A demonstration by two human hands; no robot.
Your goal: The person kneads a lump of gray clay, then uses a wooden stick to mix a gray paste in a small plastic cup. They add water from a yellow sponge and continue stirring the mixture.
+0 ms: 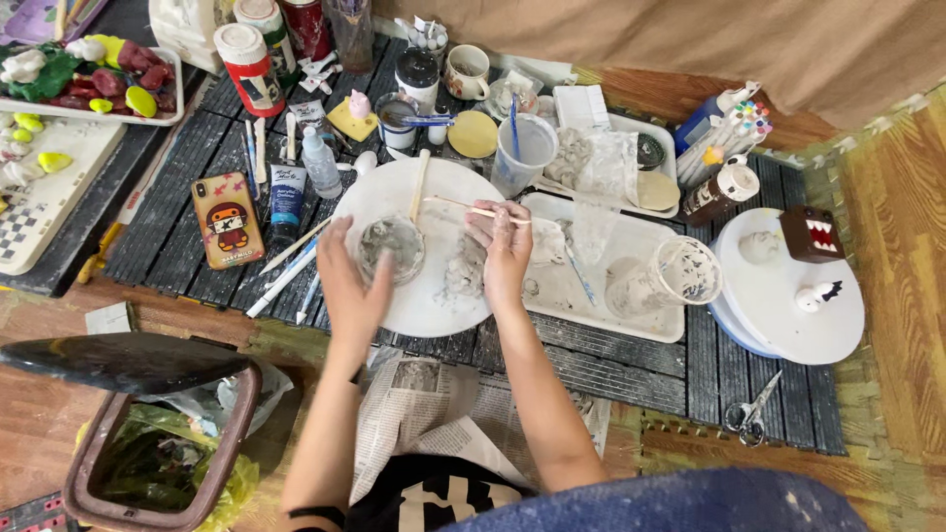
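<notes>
My left hand [347, 281] rests on the round white board [424, 296] with its fingers against a small clear cup [391, 246] smeared with grey-white paste. A flat wooden stick [419, 185] leans out of that cup. My right hand [505, 251] pinches a thin wooden stick [463, 206] that points left across the board. A grey lump of clay [461, 276] lies on the board just left of my right hand.
A white tray [601, 320] with a smeared plastic cup [680, 271] lies to the right, then a round white stand [788, 315] with small figures. A phone [227, 219], tubes, brushes and jars crowd the dark mat. A bin [148, 443] stands near left; scissors [749, 414] near right.
</notes>
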